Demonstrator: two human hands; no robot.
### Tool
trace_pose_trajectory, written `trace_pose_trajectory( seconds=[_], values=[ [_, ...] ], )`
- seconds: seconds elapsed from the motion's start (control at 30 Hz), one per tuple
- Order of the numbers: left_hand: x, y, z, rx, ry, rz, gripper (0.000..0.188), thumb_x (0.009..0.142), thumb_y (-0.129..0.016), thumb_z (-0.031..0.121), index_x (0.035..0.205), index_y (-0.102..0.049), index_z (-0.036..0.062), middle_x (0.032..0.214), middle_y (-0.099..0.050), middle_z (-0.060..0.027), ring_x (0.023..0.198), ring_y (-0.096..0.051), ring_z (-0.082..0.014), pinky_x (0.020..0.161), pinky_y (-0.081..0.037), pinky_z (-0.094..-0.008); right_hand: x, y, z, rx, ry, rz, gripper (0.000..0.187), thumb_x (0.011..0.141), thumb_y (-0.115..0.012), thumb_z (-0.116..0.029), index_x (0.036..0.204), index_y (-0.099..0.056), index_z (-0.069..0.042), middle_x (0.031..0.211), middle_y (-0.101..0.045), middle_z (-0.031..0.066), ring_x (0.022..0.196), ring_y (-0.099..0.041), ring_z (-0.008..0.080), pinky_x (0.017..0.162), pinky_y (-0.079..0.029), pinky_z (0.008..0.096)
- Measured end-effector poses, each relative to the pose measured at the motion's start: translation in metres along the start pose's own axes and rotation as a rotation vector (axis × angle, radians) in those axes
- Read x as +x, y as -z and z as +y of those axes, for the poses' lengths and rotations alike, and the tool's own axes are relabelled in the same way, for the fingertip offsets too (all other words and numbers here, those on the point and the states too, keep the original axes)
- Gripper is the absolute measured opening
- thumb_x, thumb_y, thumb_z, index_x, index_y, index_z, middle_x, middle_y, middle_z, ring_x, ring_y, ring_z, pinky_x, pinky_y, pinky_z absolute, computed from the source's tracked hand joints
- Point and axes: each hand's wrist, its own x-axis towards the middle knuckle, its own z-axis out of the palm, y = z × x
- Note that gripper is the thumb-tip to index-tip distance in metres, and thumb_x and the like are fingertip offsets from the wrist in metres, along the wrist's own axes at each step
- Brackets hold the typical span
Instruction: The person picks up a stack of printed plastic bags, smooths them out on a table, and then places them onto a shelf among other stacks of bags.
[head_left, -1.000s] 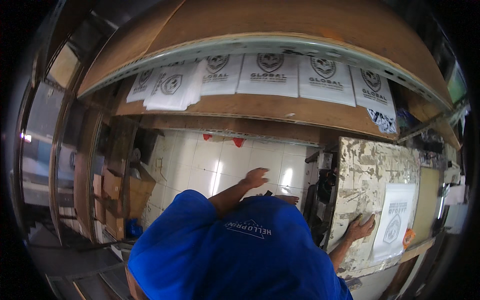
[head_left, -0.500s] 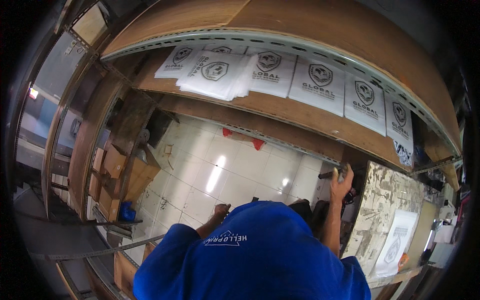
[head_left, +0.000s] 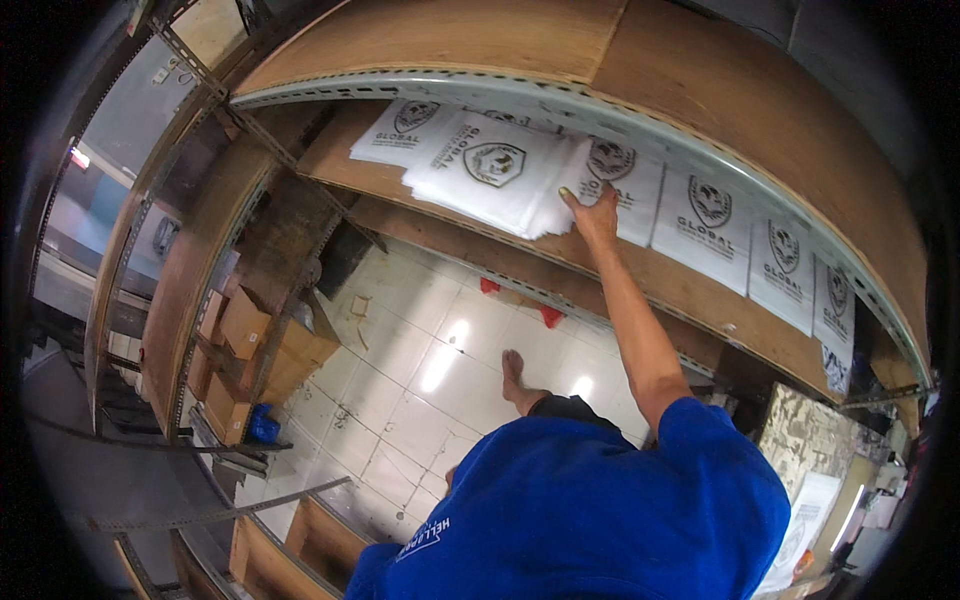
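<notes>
My right arm stretches up to the shelf [head_left: 400, 200], where my right hand [head_left: 597, 218] rests at the right edge of a thick, uneven pile of thin white sheets [head_left: 480, 190]. Thumb and forefinger are spread apart; the other fingers are partly hidden. Each sheet carries a dark shield emblem, and whether these are flat bags or loose sheets I cannot tell. Beside the pile, partly behind my hand, lies another white stack [head_left: 640, 205]. My left hand is hidden from view by my blue-shirted body.
More white stacks [head_left: 700, 225] line the shelf to the right. Above runs a perforated metal beam [head_left: 420, 85] under a wooden board. Cardboard boxes [head_left: 245, 325] stand on the left rack. A worn table [head_left: 800, 430] stands at right; my bare foot [head_left: 513, 375] is on the tiled floor.
My right hand has gone from the table's corner up and left to the pile on the shelf. My left hand has dropped out of sight. My body has shifted right, and a foot now shows.
</notes>
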Motion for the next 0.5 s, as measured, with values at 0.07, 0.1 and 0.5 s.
trace_pose_trajectory(
  seconds=[0.07, 0.1, 0.5],
  values=[
    [0.007, 0.023, 0.001, -0.091, 0.031, 0.033, 0.045, 0.091, -0.065, 0.038, 0.12, -0.062, 0.0038, 0.113, -0.069, -0.0144, 0.097, -0.068, -0.0286, 0.081, -0.053, -0.0399, 0.031, -0.037, -0.012, -0.107, -0.033, 0.049, 0.118, 0.067, -0.082, -0.059, 0.144, -0.027, 0.012, 0.147, -0.033, 0.0334, 0.137, -0.037, 0.0427, 0.111, -0.036, 0.0468],
    [0.011, 0.034, 0.002, -0.145, 0.048, 0.05, 0.046, 0.091, -0.065, 0.038, 0.121, -0.061, 0.0035, 0.113, -0.069, -0.0146, 0.097, -0.068, -0.0288, 0.081, -0.053, -0.0401, 0.041, -0.051, -0.019, -0.132, -0.112, -0.006, 0.121, 0.066, -0.081, -0.061, 0.144, -0.025, 0.013, 0.148, -0.031, 0.0334, 0.138, -0.035, 0.0425, 0.111, -0.035, 0.0471],
    [0.096, 0.183, 0.052, -0.733, 0.124, 0.214, 0.053, 0.09, -0.07, 0.033, 0.128, -0.055, -0.0003, 0.117, -0.066, -0.0164, 0.099, -0.067, -0.0309, 0.076, -0.054, -0.0418, 0.112, -0.139, 0.017, -0.568, 0.006, 0.023, 0.081, 0.072, -0.069, -0.05, 0.144, -0.044, -0.02, 0.146, -0.045, 0.011, 0.136, -0.039, 0.0308, 0.112, -0.033, 0.0432]
  ],
)
